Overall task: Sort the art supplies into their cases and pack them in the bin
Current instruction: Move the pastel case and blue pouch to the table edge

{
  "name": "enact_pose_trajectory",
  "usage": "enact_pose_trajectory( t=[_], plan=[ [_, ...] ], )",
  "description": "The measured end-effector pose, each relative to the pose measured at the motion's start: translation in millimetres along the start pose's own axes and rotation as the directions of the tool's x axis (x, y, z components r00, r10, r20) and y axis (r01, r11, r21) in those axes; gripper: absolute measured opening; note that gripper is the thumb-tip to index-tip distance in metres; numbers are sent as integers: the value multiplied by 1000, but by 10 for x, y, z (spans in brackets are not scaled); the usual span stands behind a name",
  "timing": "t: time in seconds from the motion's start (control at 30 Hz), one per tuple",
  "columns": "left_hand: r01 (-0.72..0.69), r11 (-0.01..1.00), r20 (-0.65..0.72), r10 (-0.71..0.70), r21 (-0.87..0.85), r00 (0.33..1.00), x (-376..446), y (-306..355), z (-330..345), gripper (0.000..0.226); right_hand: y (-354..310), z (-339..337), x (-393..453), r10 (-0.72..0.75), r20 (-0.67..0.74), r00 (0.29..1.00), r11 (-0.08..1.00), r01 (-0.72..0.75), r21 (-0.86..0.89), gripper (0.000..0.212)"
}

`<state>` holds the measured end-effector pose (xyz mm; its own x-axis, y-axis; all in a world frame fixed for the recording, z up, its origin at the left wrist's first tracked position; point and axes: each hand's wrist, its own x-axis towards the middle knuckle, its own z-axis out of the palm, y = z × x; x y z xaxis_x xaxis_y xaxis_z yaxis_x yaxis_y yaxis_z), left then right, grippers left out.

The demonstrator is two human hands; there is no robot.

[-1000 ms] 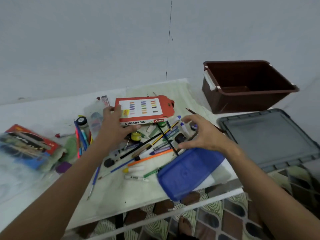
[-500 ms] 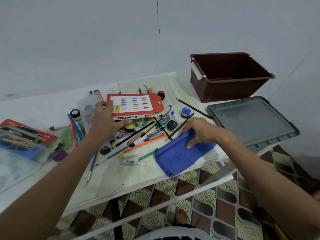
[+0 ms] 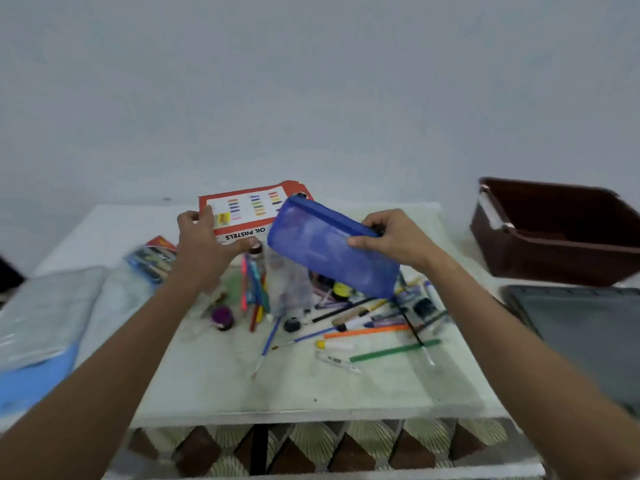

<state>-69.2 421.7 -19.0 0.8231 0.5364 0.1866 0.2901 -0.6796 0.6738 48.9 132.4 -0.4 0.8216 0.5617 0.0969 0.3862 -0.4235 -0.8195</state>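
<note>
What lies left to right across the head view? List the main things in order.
Grey plastic sleeve → packet of pens → left hand holding the oil pastels box → blue pouch → right hand gripping it → brown bin, grey lid before it.

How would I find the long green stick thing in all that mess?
Start at the white table and look at its near right part, below the blue pouch. The green stick lies flat closest to you, beneath the orange marker. It's the only long, plain green one.
</note>
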Motion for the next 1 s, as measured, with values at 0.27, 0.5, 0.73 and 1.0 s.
enact_pose_trajectory(
  t=[0.27,0.5,0.73,1.0],
  plan=[
    [376,925,-349,-333,61,876,-269,-931,-1278,76,-804,1617,838,-30,142,989,975,-2,220,22],
    [588,800,-348,-521,119,779,-633,-1681,-1745,76,-1372,2805,1080,55,266,962,943,-137,303,15],
    [674,696,-150,-660,246,736,-774,-2157,-1474,90,-1359,3217,832,-59,303,951,998,59,11,30],
    [554,746,-62,-575,369,816,-885,-1627,-1307,71,-1253,3217,709,-114,337,935,950,201,-237,47]
  ],
)
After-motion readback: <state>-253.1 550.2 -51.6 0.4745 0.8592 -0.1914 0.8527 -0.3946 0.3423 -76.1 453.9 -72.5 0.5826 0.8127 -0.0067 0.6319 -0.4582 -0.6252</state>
